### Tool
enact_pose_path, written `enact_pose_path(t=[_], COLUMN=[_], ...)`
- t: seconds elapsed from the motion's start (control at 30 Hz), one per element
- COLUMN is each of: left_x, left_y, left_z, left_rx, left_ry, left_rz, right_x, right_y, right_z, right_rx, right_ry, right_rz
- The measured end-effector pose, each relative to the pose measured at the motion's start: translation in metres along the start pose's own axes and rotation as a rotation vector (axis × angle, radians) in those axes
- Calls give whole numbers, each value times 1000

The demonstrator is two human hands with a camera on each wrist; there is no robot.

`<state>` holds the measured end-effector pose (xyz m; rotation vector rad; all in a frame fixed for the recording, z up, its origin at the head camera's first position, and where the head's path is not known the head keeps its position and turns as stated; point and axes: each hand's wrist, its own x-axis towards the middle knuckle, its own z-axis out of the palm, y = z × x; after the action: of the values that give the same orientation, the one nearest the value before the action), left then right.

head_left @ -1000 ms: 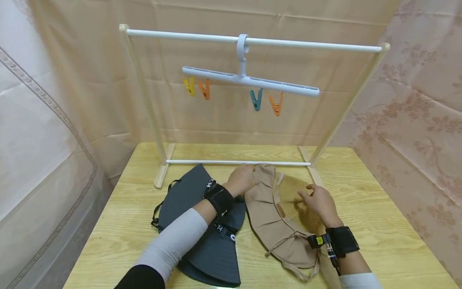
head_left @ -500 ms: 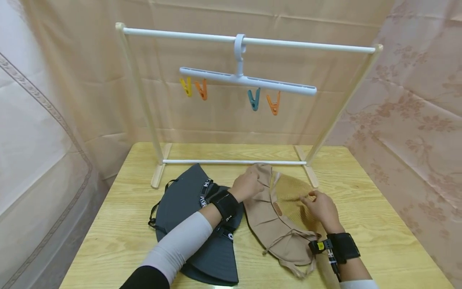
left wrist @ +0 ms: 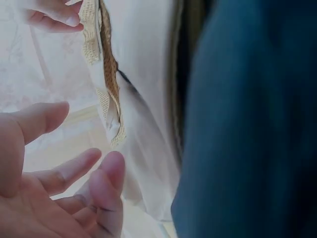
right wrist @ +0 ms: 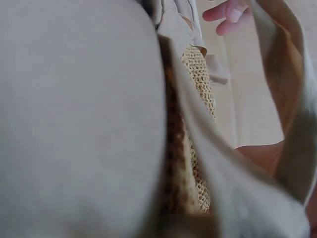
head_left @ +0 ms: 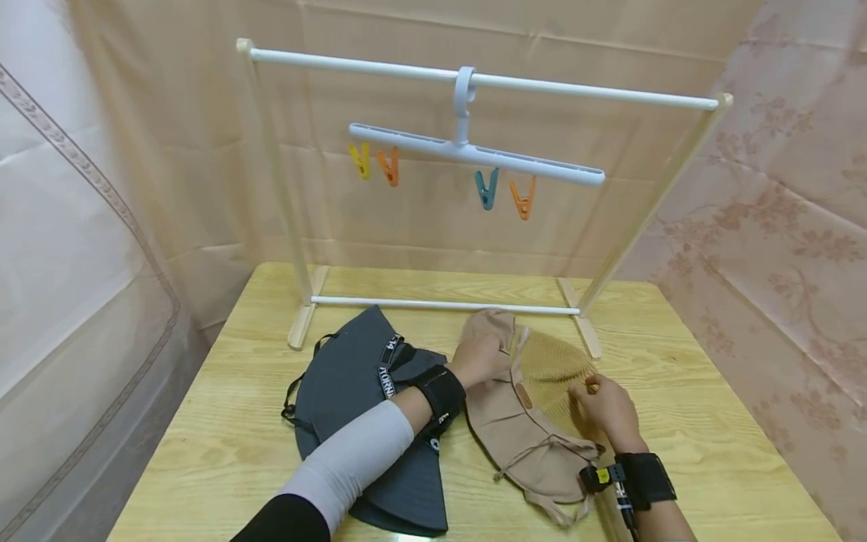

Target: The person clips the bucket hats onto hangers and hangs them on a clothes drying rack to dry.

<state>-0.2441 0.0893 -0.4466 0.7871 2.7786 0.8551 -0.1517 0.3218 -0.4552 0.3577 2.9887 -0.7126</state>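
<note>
A tan sun hat, with a pleated fabric brim and a woven straw part, lies folded on the table in the head view. Over its upper brim is my left hand; in the left wrist view its fingers are loosely bent and the thumb stands apart, holding nothing. At the right edge of the straw part, my right hand pinches the weave between thumb and fingers. The right wrist view shows the straw weave and a fabric strap close up, with most of that hand hidden.
A dark grey hat with a lettered band lies left of the tan one, under my left forearm. Behind stands a rack carrying a pale blue hanger with several clothespins. The wooden table extends to the right.
My left hand has shifted slightly right and down over the brim. My right hand has moved a little lower along the straw edge, its fingers closing on it. The head view has shifted slightly.
</note>
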Motion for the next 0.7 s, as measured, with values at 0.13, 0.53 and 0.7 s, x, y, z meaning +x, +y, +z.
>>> enact_pose_path(t=[0.13,0.53,0.7], left_x=[0,2,2], left_y=[1,4,2], left_z=[7,21,25], left_rx=[29,45,26], left_ry=[-8,-83,-132], left_rz=[23,-17,-2], right_x=[0,-1,1], right_y=[4,8,11], right_z=[1,4,3], right_rx=[-6,39,36], right_ry=[13,1,-19], right_rz=[19,106,106])
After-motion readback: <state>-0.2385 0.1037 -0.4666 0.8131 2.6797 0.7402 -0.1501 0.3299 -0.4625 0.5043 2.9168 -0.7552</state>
